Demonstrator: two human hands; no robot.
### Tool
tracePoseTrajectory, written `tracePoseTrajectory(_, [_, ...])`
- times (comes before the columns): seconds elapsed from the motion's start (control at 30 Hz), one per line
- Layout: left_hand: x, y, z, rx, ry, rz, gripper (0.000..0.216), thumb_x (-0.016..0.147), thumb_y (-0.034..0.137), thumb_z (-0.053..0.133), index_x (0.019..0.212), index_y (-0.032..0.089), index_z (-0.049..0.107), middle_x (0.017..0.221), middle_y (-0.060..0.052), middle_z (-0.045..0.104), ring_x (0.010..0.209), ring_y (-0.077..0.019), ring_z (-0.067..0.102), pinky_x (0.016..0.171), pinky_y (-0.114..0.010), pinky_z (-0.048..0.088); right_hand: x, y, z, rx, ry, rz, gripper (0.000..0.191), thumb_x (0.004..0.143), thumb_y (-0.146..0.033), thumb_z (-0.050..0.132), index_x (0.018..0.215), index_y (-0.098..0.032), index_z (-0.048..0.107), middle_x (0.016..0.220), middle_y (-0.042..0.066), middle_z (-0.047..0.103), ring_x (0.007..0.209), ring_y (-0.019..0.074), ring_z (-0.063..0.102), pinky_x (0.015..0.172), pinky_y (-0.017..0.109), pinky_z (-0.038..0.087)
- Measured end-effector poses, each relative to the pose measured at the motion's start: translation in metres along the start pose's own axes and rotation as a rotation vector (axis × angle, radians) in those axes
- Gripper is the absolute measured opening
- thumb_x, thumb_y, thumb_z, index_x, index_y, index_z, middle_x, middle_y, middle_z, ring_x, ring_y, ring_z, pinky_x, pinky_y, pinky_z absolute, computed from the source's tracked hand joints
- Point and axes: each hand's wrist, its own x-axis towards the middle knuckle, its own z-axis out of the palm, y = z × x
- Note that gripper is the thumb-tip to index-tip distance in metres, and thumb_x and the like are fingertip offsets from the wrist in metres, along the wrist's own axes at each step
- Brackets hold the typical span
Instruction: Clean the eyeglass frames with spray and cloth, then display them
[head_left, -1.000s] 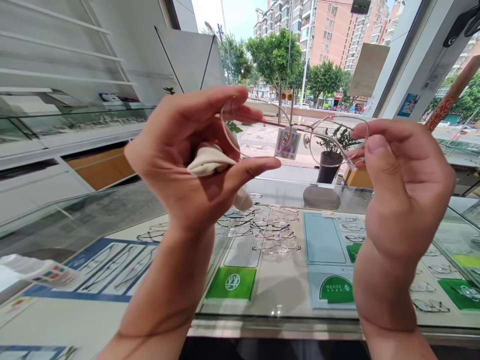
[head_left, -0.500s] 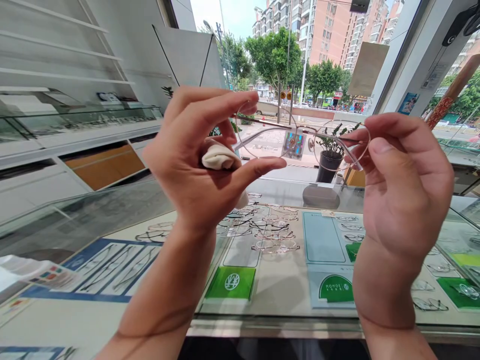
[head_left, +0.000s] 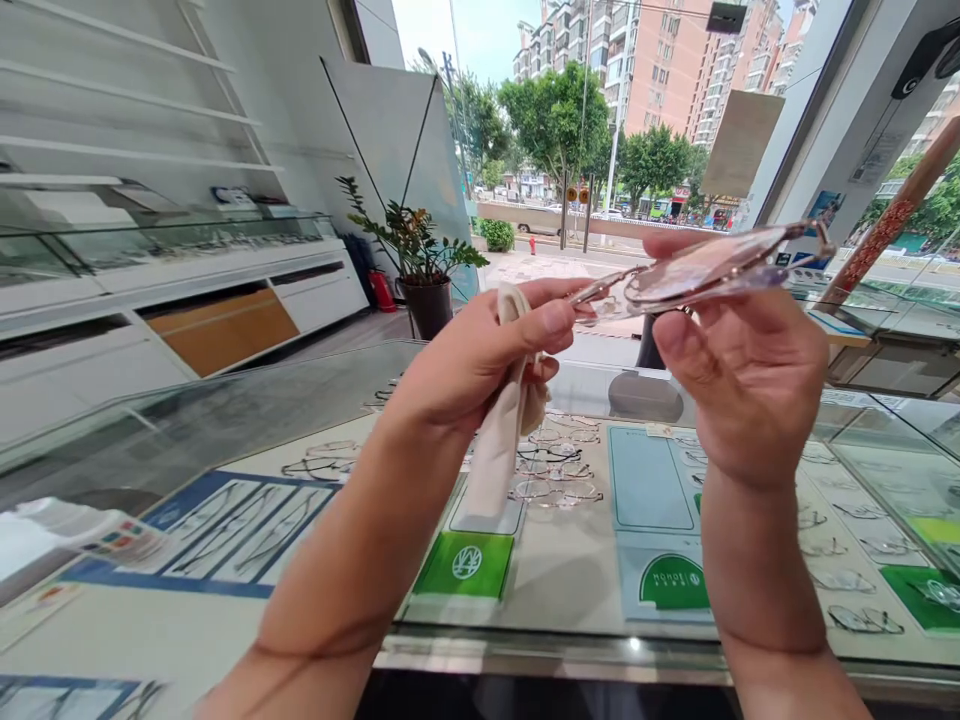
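Observation:
A pair of thin-rimmed eyeglasses is held up between my two hands, tilted so the lenses show almost edge-on. My left hand pinches the left end of the eyeglasses between thumb and fingers. A cream cloth is also tucked in that hand and hangs below it. Around the right part of the eyeglasses is my right hand, its fingers behind the lenses and its thumb at the lower rim. The lenses partly hide those fingers.
Below my hands is a glass display counter with several rows of eyeglass frames. Green cards and a blue-edged tray lie there too. A potted plant stands beyond, near the window.
The eyeglasses have turned from facing me to nearly edge-on and shifted right. My left hand has rotated and moved lower, and the cloth now hangs down from it.

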Motion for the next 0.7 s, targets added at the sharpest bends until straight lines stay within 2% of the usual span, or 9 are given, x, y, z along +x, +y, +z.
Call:
tracePoseTrajectory(0.07, [0.001,-0.003,0.005,0.037,-0.030,-0.035,0.064,0.073,0.059,0.083,0.119,0.016,0.076,0.087,-0.004,0.064,0.064,-0.0087,0.049,0.049,-0.020,0.034,0.001,-0.003,0.000,0.002,0.042,0.004,0.011,0.096,-0.035,0.068,0.102,-0.040,0.075,0.118,-0.002,0.073,0.126,0.0266,0.067,0.110,0.049,0.056])
tracePoseTrajectory(0.13, [0.003,-0.007,0.009,0.035,-0.067,-0.065,0.061,0.074,0.060,0.081,0.116,0.016,0.076,0.087,-0.005,0.066,0.063,-0.0093,0.050,0.048,-0.021,0.034,0.002,-0.005,-0.001,0.064,0.086,-0.004,0.016,0.092,-0.026,0.073,0.096,-0.040,0.078,0.108,-0.002,0.074,0.122,0.0264,0.069,0.115,0.051,0.053])
tracePoseTrajectory(0.23, [0.005,-0.013,0.014,-0.086,-0.126,-0.145,0.054,0.075,0.058,0.083,0.106,0.016,0.077,0.091,-0.006,0.067,0.061,-0.0077,0.046,0.048,-0.020,0.029,0.004,-0.002,0.000,0.182,0.136,-0.027,0.025,0.089,-0.017,0.074,0.095,-0.040,0.082,0.099,-0.003,0.076,0.114,0.0270,0.073,0.113,0.054,0.054])
tracePoseTrajectory(0.4, [0.010,-0.024,0.024,-0.262,-0.171,-0.292,0.043,0.083,0.053,0.080,0.098,0.013,0.075,0.092,-0.007,0.066,0.062,-0.0064,0.042,0.049,-0.018,0.028,0.004,0.011,0.002,0.278,0.233,-0.037,0.021,0.083,-0.026,0.082,0.090,-0.046,0.083,0.089,-0.004,0.076,0.099,0.0256,0.075,0.106,0.050,0.058])
tracePoseTrajectory(0.53, [0.015,-0.033,0.029,-0.371,-0.239,-0.407,0.045,0.085,0.054,0.077,0.108,0.015,0.076,0.099,-0.008,0.067,0.062,-0.0074,0.038,0.046,-0.018,0.024,0.002,0.016,0.003,0.274,0.220,0.041,0.019,0.083,-0.031,0.081,0.088,-0.050,0.081,0.095,-0.006,0.076,0.106,0.0287,0.074,0.105,0.053,0.058])
tracePoseTrajectory(0.63, [0.008,-0.041,0.021,-0.413,-0.255,-0.460,0.052,0.079,0.056,0.082,0.114,0.018,0.076,0.104,-0.008,0.067,0.063,-0.0081,0.037,0.046,-0.019,0.021,0.000,0.017,0.006,0.273,0.182,0.068,0.023,0.085,-0.028,0.079,0.092,-0.050,0.081,0.096,-0.006,0.077,0.102,0.0270,0.076,0.103,0.053,0.059])
tracePoseTrajectory(0.7, [-0.007,-0.051,0.010,-0.429,-0.279,-0.497,0.056,0.075,0.057,0.086,0.115,0.019,0.075,0.104,-0.007,0.066,0.064,-0.0078,0.036,0.047,-0.019,0.020,-0.002,0.016,0.011,0.288,0.146,0.097,0.020,0.086,-0.029,0.080,0.093,-0.047,0.082,0.095,-0.005,0.079,0.096,0.0264,0.077,0.101,0.052,0.060])
